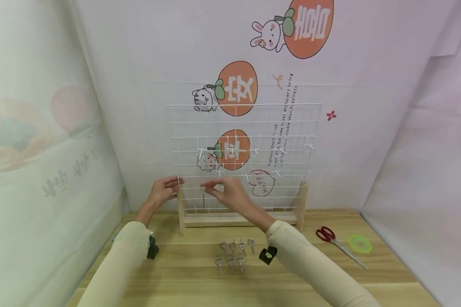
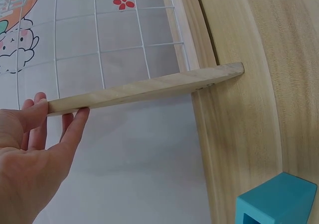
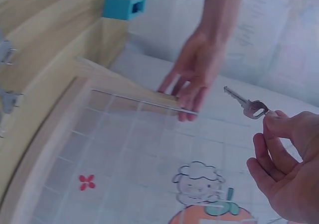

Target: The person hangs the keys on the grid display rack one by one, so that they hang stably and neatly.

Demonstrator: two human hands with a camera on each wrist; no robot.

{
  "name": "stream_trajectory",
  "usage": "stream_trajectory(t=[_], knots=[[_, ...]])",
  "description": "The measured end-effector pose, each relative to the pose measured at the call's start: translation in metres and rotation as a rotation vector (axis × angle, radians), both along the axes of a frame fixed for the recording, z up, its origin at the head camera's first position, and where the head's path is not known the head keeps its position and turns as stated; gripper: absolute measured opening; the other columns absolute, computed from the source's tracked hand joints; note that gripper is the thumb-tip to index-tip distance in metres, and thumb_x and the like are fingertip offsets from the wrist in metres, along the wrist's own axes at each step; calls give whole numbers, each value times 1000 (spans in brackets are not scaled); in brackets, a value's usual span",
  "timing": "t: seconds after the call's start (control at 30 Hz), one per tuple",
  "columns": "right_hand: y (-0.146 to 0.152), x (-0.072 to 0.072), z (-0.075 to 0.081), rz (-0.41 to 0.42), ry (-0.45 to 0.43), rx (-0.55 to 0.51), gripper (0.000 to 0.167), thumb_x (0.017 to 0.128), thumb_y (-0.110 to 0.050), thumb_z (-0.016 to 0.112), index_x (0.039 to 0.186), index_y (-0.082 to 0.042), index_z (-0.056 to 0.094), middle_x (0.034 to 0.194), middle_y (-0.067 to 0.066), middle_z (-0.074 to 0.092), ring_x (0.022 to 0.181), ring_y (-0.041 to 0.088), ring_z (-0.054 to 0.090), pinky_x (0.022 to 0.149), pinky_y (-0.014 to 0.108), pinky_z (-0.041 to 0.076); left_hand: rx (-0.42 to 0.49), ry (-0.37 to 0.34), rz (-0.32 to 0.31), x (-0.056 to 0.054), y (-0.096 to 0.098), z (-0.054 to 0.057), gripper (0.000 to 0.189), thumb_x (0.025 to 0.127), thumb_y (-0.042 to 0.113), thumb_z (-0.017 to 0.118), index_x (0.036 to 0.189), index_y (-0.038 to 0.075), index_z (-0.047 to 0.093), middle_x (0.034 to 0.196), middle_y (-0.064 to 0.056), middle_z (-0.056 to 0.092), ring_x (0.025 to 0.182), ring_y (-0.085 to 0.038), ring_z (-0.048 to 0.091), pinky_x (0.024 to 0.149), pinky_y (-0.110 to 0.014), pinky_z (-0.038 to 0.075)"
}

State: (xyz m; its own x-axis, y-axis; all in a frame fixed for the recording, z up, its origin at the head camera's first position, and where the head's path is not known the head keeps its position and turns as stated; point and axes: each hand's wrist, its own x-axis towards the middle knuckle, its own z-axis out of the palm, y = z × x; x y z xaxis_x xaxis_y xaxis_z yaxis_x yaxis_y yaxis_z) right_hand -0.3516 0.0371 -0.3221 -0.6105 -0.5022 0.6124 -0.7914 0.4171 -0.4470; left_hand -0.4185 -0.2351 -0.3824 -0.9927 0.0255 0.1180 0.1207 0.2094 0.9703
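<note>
A silver key (image 3: 247, 105) is pinched by its bow between the thumb and index finger of my right hand (image 3: 291, 157). In the head view this hand is before the lower left part of a white wire grid (image 1: 269, 198), and the key's shaft points down. My left hand (image 2: 42, 149) grips the upper end of the grid's left wooden side support (image 2: 134, 89), thumb on one face and fingers on the other. The grid stands upright in its wooden base (image 1: 215, 222). Several white hooks (image 1: 255, 151) hang across its middle rows.
Several more keys (image 1: 231, 265) lie in two rows on the wooden table, in front of the stand. To the right are red-handled scissors (image 1: 339, 245) and a yellow-green ring (image 1: 360, 244). A teal box (image 2: 279, 199) sits near the left support. Printed cloth (image 1: 153, 51) hangs behind.
</note>
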Motion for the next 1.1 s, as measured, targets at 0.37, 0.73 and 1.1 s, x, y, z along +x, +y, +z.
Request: stream_trajectory(t=[0.37,0.73,1.1], knots=[[-7,-11,46,-49,113,-126,16,96,-7,76,111,-9,82,101,5,80,82,15,73,60,20,46,28,-6,0,-3,4,-1,45,105,-6,53,150,-6,48,148,-24,55,140,-39,50,108,-52,49],[-20,-24,52,-107,33,-148,16,99,-9,73,112,-10,81,103,6,80,84,21,72,79,41,61,33,-9,-3,2,3,0,45,105,-6,52,151,-6,48,148,-24,55,141,-40,49,110,-54,47],[-21,-27,45,-182,63,-162,24,96,-14,78,119,-9,78,105,6,78,96,18,70,90,40,60,28,-13,17,-2,0,-1,43,105,-5,54,148,-4,52,146,-23,57,138,-38,53,108,-51,50]])
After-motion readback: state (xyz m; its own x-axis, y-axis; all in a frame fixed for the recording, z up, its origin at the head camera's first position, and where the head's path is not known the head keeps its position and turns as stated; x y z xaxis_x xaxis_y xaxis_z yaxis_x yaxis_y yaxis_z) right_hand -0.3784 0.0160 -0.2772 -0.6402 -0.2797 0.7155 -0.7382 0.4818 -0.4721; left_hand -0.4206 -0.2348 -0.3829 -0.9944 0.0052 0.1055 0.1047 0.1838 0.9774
